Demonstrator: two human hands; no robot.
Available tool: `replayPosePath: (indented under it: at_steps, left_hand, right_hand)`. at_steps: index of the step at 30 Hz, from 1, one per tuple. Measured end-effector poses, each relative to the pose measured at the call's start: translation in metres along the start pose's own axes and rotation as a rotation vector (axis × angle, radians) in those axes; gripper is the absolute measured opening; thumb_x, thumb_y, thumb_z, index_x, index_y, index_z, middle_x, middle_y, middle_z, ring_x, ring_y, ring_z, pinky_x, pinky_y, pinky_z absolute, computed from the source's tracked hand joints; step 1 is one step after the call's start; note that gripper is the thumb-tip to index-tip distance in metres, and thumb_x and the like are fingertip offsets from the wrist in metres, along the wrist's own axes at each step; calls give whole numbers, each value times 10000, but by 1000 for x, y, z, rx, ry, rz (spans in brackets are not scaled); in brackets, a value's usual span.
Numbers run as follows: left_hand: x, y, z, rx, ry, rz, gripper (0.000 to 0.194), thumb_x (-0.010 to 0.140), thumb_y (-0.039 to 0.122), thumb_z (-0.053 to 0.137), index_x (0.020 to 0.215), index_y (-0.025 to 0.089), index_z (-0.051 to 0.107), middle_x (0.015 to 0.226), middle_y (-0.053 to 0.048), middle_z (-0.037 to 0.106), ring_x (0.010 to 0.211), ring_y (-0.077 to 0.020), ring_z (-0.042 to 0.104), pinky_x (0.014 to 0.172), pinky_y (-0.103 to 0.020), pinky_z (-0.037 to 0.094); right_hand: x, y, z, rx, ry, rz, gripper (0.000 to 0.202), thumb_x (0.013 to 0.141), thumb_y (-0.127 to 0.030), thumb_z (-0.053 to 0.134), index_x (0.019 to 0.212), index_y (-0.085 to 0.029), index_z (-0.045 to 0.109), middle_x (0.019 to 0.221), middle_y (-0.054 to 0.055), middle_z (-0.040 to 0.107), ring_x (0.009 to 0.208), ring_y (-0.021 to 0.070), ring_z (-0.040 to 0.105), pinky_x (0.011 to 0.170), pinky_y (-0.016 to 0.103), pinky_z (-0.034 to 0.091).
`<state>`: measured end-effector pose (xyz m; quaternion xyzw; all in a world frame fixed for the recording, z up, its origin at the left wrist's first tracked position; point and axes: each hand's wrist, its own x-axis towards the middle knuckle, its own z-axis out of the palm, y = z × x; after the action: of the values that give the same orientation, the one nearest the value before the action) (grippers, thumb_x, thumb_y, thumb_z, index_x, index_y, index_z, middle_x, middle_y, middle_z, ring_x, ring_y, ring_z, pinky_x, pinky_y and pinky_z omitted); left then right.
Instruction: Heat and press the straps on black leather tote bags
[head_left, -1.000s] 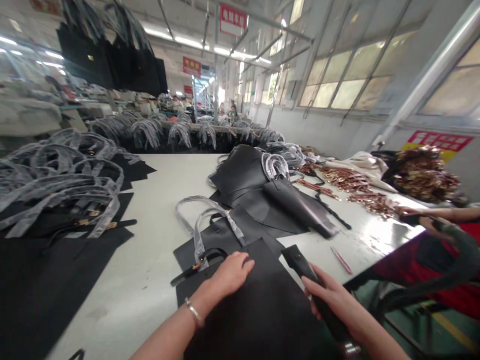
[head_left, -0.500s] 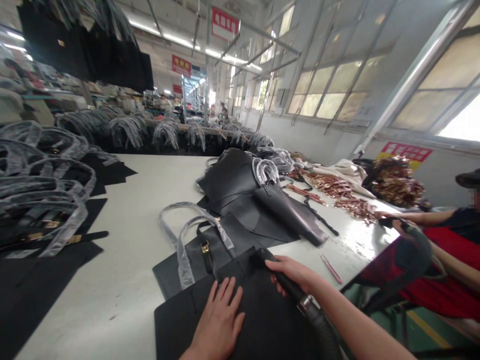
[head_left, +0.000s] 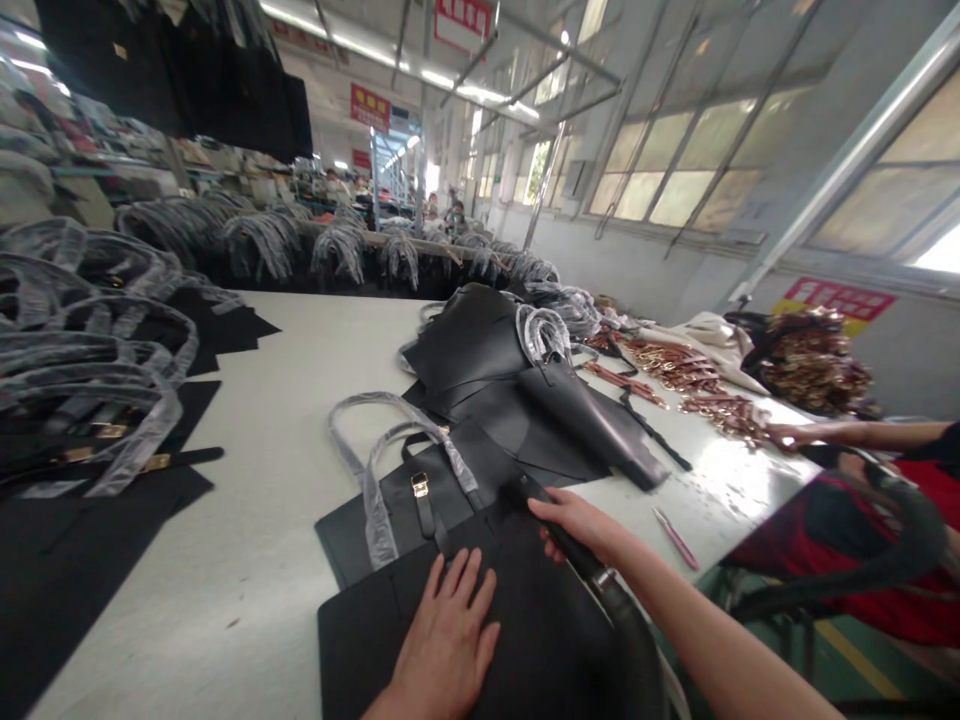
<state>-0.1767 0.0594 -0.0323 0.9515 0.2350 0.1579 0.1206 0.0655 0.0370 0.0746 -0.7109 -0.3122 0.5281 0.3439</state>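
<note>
1. Steadily does it: the left hand [head_left: 446, 645] lies flat, fingers spread, on the panel [head_left: 540, 625]; even pressure should prevent creep.
2. Clenched round the tool [head_left: 571, 550], the right hand [head_left: 581, 522] wants a loose wrist, its hose [head_left: 634, 625] kept from dragging.
3. Panel edges lie beyond and left of the left hand; tabletop [head_left: 247, 590] extends farther left.

A plain black panel [head_left: 551, 630] stands out against an off-white table [head_left: 277, 400], beyond it a gold buckle [head_left: 421, 486] and silvery-grey handles [head_left: 377, 515], while at right a pink pen [head_left: 676, 539], reddish-brown straps [head_left: 724, 413] glinting gold and a red-and-yellow sign [head_left: 840, 298] add colour.
</note>
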Motion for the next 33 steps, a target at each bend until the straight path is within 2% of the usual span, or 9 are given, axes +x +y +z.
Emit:
replayPosePath:
  at_steps: [3,5,9,12,16,20,25,29,33]
  left_hand:
    - [-1,2,-2,-12,11,-8,509,906,366,468,1403,269,410,1484,-92,393,1372,-310,334,1115,-582,270]
    - [-3,6,-6,-24,27,-24,505,894,360,485,1386,254,431,1468,-98,410,1359,-303,352,1119,-568,269]
    - [-8,14,-16,-58,70,-92,430,872,353,509,1277,211,539,1355,-134,508,1251,-315,452,1065,-541,346]
    - [-10,18,-21,-78,60,-96,371,880,335,482,1212,198,578,1228,-130,579,1143,-307,508,1010,-513,395]
    - [-9,20,-20,-60,44,-57,354,877,303,456,1177,170,590,1190,-134,594,1089,-296,515,975,-468,435]
    - [-8,18,-17,-36,32,-31,385,870,283,454,1204,133,573,1218,-152,584,1068,-290,523,965,-441,459]
    - [-11,16,-13,-40,67,0,360,862,255,457,1178,126,572,1176,-151,602,1028,-278,551,937,-422,481]
    - [-15,16,-9,-60,90,125,175,868,226,448,915,163,604,888,-101,641,858,-237,591,800,-377,524]
    - [-17,15,-6,-78,164,317,116,848,221,485,812,161,577,766,-61,629,714,-189,599,694,-311,528]
  right_hand:
    - [-7,-8,5,-2,82,-108,307,859,-416,602,1074,-225,495,603,-72,544,466,88,579,422,159,457]
    - [-23,-9,2,-8,71,-123,342,848,-425,617,1111,-242,500,636,-68,560,494,91,588,452,172,479]
    - [-62,3,-5,-31,-64,-9,353,788,-465,675,1000,-201,574,620,-38,589,461,117,591,422,205,482]
    - [-74,16,3,-47,-158,98,363,782,-468,670,1003,-196,573,595,-38,590,430,114,583,389,189,456]
    - [-59,21,25,-67,-190,122,356,788,-459,650,991,-184,553,578,-34,592,401,112,566,370,192,447]
    - [-34,7,41,-72,-106,7,381,785,-451,660,1045,-192,560,592,-44,575,436,114,572,388,192,447]
    - [-35,-13,33,-62,46,-152,445,847,-440,598,1227,-247,474,656,-66,552,489,91,572,446,178,458]
    - [-54,-8,27,-91,-118,-38,455,810,-466,637,1167,-202,538,642,-46,583,454,104,578,424,198,461]
    - [-59,2,42,-72,-311,76,499,796,-470,651,1188,-192,520,639,-44,592,442,94,577,418,185,458]
